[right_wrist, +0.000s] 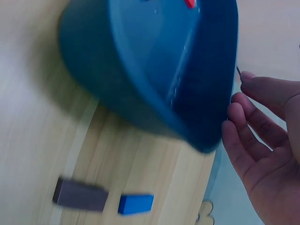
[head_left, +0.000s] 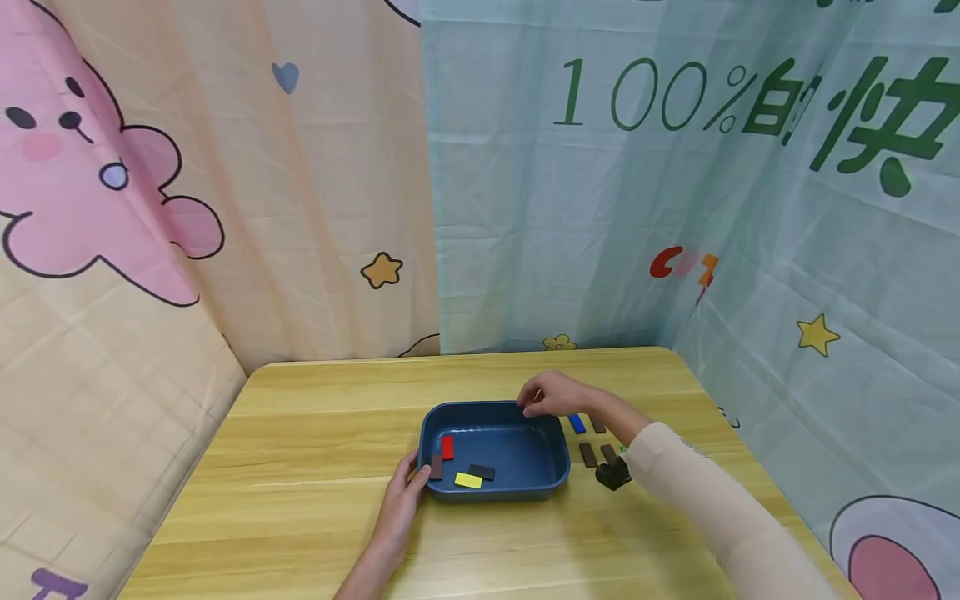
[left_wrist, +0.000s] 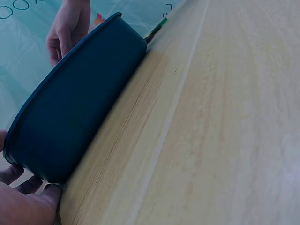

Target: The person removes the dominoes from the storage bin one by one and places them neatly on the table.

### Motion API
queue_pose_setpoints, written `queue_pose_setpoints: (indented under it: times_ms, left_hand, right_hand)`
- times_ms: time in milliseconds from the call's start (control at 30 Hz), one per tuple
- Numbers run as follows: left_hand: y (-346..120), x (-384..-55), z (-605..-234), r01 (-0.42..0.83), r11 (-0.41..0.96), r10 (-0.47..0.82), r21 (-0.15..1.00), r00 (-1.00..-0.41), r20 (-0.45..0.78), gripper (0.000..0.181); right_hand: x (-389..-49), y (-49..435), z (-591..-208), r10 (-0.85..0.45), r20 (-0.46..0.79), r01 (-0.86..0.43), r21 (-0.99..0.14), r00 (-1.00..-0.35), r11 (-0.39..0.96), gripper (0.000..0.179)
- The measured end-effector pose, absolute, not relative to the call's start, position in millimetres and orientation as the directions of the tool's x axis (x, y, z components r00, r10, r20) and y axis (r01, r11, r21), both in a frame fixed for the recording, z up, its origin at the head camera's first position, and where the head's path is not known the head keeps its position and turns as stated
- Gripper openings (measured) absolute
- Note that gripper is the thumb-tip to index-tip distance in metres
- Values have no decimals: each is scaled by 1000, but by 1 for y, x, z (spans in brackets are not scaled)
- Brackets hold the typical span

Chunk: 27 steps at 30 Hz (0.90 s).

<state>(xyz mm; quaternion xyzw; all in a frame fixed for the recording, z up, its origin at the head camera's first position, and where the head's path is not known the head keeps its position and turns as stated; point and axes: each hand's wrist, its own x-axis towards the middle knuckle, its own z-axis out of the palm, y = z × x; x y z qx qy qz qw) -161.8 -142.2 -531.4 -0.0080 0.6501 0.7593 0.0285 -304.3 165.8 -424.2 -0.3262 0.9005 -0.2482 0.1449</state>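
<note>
A dark blue rectangular basin (head_left: pixel 495 492) stands on the wooden table. Inside lie a red block (head_left: pixel 447 447), a brown block (head_left: pixel 437 467), a black block (head_left: pixel 482 472) and a yellow block (head_left: pixel 468 481). My left hand (head_left: pixel 402 500) grips the basin's left end, thumb at the rim and fingers against the outer wall. Over the far right corner is my right hand (head_left: pixel 553 393), its fingers loosely bent close to the rim. In the right wrist view, no block shows between the thumb (right_wrist: pixel 269 91) and fingers.
Right of the basin lie a blue block (head_left: pixel 577 423) and several dark brown blocks (head_left: pixel 588 455), partly below the right forearm. A black object (head_left: pixel 613 476) shows beside the sleeve (head_left: pixel 720 500). Printed curtains (head_left: pixel 540 250) hang behind the table (head_left: pixel 300 467).
</note>
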Motion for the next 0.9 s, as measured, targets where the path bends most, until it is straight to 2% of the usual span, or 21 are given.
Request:
queue_pose_setpoints:
  times_ms: [367,633,900]
  left_hand:
    - [-142,-163,-533,-50,-146,24,988,-999,-47,50]
    - [-143,-164,-533,-53,-149,24,987,-998,-50,50]
    - [-142,-164,-533,-65,-152,40,986,-997,-60,50]
  right_hand:
    - [-304,115,-438,-712,-109,-556,-548,-693,625,23]
    - [-306,81,-452,-712,-147,-537,-556,-687,634,26]
    - [-303,56,-466,-722,-179,-588,-467,-669,661,33]
